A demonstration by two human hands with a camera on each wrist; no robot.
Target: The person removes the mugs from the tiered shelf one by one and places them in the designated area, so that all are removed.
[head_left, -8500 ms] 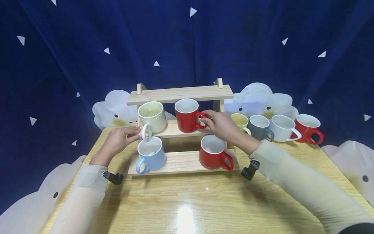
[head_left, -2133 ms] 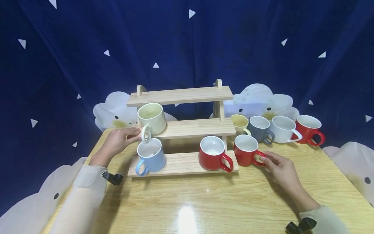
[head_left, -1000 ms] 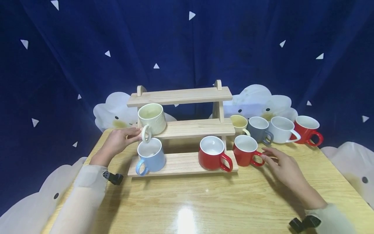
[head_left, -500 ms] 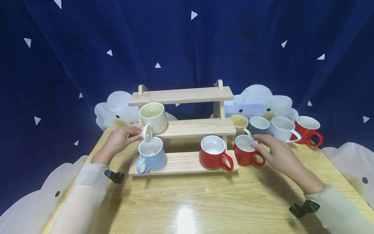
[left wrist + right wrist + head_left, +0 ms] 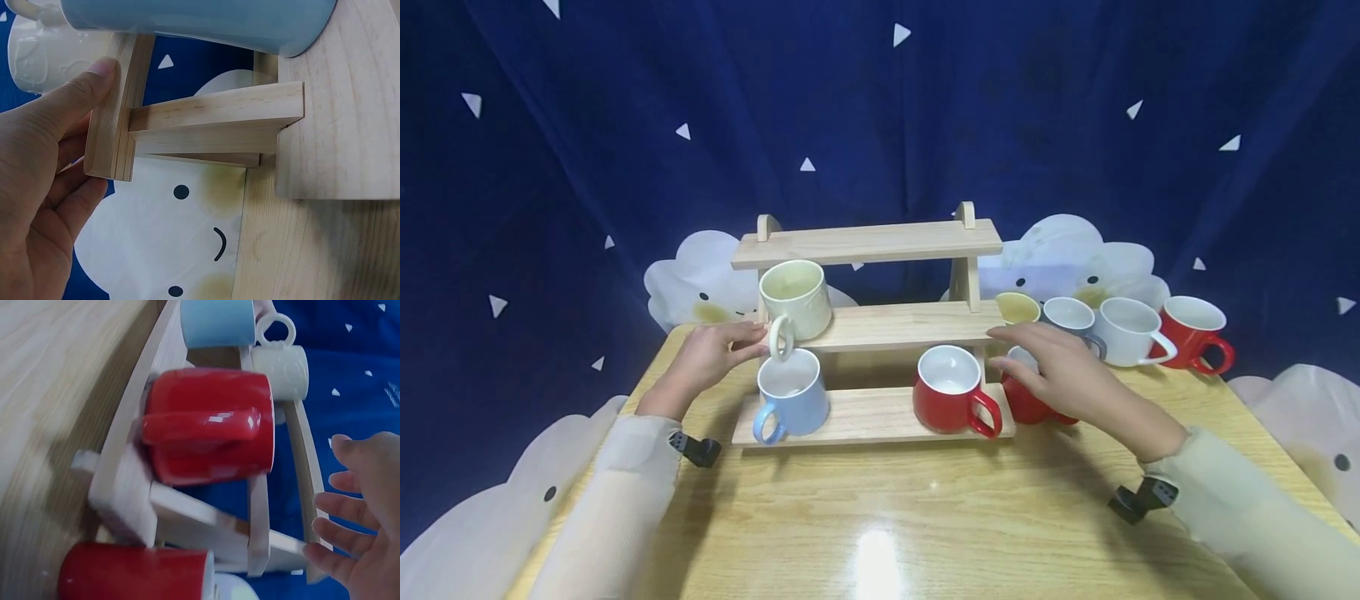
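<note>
My left hand pinches the left end of the wooden rack's middle shelf; in the left wrist view the thumb is on one face of the board and fingers are on the other. My right hand is at the shelf's right end, fingers extended and holding nothing; contact is unclear. Under it a red mug stands on the table, partly hidden. A cream mug sits on the middle shelf at left. The bottom shelf bears a light blue mug and another red mug.
Behind my right hand, a row of mugs stands on the table: yellow, grey-blue, white and red. A dark blue curtain hangs behind the rack. The top shelf bears no mug.
A red mug went from the middle shelf to the table right of the rack. My right hand let go of its handle, then moved left to the shelf's right end. The left hand stayed.
</note>
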